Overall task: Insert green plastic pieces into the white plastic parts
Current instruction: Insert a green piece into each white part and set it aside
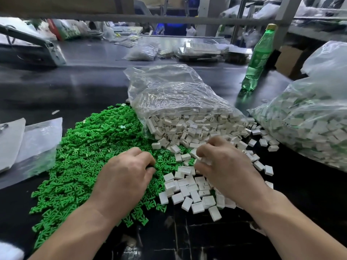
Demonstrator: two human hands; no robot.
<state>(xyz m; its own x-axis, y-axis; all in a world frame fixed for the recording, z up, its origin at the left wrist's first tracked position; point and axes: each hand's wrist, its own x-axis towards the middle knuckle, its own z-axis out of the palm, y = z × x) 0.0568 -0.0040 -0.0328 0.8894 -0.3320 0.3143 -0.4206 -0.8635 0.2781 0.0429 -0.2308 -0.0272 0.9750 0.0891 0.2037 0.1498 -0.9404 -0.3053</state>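
Both hands are down on the black table point(75, 87), side by side but apart. The left hand point(124, 175) sits on the heap of green plastic pieces point(84, 152), fingers curled into it; whether it has actually caught 1, I cannot tell. The right hand point(227, 166) is blurred, fingers bent over the spill of white plastic parts point(189, 192), with 1 of them pinched at its fingertips. More white parts pour from the clear bag point(169, 91) just behind. A 2nd bag point(309, 119) lies to the right, near a green bottle point(259, 59).
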